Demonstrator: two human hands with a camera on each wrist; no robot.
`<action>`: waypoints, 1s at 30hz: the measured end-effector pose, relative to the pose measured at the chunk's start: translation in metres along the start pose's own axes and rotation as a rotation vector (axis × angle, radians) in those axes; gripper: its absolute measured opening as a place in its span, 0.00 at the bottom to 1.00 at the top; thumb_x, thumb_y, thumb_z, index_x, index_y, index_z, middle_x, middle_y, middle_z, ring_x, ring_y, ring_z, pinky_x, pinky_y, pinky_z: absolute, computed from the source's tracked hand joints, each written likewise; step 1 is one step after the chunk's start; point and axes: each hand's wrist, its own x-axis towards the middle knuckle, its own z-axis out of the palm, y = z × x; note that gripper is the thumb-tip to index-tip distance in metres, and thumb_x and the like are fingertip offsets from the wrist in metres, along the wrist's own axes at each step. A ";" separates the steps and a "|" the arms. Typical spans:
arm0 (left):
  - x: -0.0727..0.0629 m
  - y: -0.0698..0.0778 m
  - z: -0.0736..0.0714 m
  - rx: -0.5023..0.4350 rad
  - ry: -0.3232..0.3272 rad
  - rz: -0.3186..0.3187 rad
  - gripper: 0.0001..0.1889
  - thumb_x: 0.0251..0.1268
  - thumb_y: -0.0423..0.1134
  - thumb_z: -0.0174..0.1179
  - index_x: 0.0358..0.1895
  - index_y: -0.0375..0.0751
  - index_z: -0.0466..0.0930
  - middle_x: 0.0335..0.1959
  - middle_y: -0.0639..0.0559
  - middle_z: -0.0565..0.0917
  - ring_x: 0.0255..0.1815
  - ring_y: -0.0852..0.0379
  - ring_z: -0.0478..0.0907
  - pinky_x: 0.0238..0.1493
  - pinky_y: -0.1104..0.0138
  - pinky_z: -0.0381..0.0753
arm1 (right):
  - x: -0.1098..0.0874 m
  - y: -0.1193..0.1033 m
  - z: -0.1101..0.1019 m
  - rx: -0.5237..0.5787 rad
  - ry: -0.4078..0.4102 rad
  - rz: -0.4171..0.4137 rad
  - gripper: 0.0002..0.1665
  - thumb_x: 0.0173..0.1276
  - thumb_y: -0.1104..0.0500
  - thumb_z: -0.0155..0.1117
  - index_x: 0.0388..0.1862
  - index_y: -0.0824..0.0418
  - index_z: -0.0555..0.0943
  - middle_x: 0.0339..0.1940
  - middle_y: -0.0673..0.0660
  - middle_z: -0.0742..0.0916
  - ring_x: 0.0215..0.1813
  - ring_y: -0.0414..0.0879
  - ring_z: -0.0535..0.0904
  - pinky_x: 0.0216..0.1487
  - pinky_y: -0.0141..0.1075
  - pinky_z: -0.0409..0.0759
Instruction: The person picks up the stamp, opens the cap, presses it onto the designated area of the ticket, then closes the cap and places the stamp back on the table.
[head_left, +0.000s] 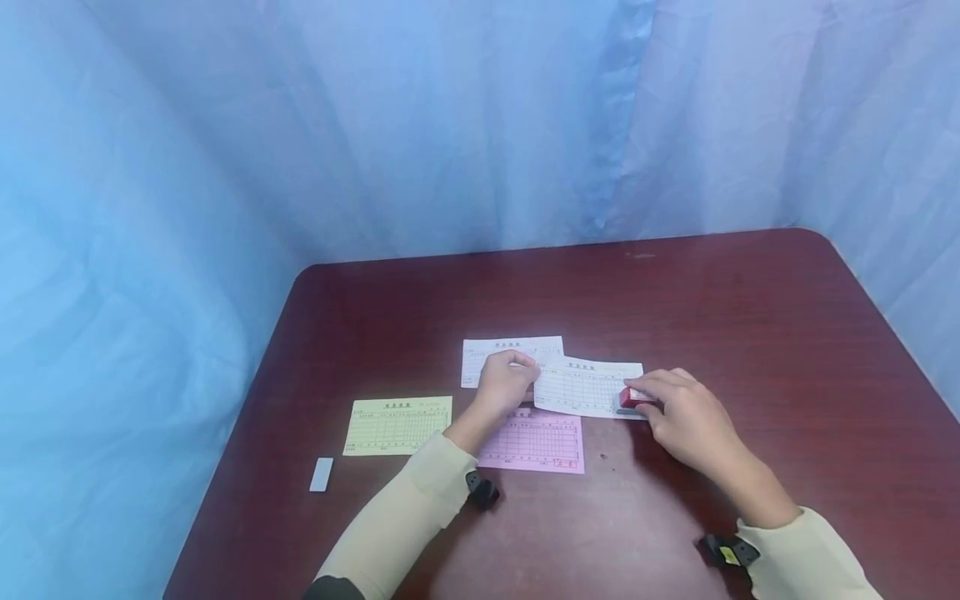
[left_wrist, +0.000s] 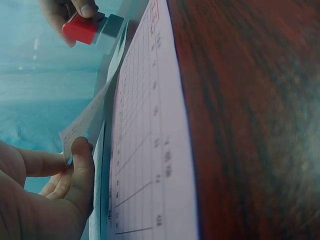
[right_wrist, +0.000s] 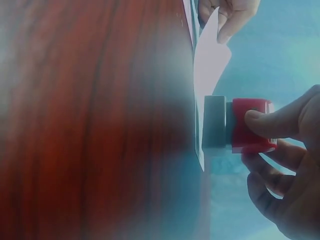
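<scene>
My right hand (head_left: pixel 686 412) grips a red stamp (head_left: pixel 633 399) with a grey base and presses it onto the right end of a white form (head_left: pixel 588 387). In the right wrist view the red stamp (right_wrist: pixel 247 132) sits against the white form's edge (right_wrist: pixel 210 65). My left hand (head_left: pixel 504 382) pinches the left end of that form, lifted slightly off the table. The left wrist view shows my thumb (left_wrist: pixel 82 165) on the raised paper (left_wrist: pixel 85 122) and the stamp (left_wrist: pixel 82 27) far off. A second white form (head_left: pixel 480 354) lies behind, a pink form (head_left: pixel 536 442) beneath.
A yellow form (head_left: pixel 397 425) lies on the dark red table (head_left: pixel 750 317) to the left of my left arm. A small white rectangular piece (head_left: pixel 322 474) sits near the table's left edge. Blue curtains close off the back and sides.
</scene>
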 end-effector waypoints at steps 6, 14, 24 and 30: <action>-0.002 0.002 0.005 0.003 -0.008 0.016 0.02 0.66 0.31 0.62 0.38 0.36 0.82 0.38 0.46 0.84 0.31 0.54 0.86 0.34 0.67 0.87 | -0.003 0.000 -0.003 -0.006 -0.017 0.003 0.21 0.54 0.71 0.73 0.49 0.65 0.88 0.44 0.59 0.89 0.46 0.56 0.81 0.46 0.54 0.80; -0.003 0.004 0.007 0.023 -0.014 0.015 0.02 0.67 0.32 0.62 0.38 0.37 0.83 0.37 0.47 0.84 0.31 0.55 0.86 0.35 0.66 0.87 | -0.007 0.001 -0.006 0.006 -0.020 0.001 0.21 0.53 0.72 0.74 0.49 0.65 0.88 0.43 0.59 0.89 0.46 0.56 0.81 0.46 0.54 0.80; -0.005 0.005 0.010 0.005 -0.033 0.003 0.02 0.67 0.32 0.62 0.39 0.38 0.82 0.36 0.47 0.84 0.31 0.55 0.86 0.35 0.66 0.87 | -0.011 0.000 -0.013 0.003 -0.053 0.052 0.21 0.55 0.71 0.73 0.50 0.64 0.88 0.45 0.59 0.89 0.47 0.56 0.80 0.46 0.55 0.79; -0.005 0.004 0.011 0.011 -0.034 0.006 0.03 0.67 0.32 0.62 0.39 0.37 0.83 0.36 0.48 0.84 0.32 0.55 0.86 0.36 0.65 0.87 | -0.013 -0.001 -0.013 0.008 -0.047 0.052 0.21 0.54 0.71 0.73 0.49 0.64 0.88 0.44 0.59 0.89 0.45 0.55 0.80 0.44 0.53 0.79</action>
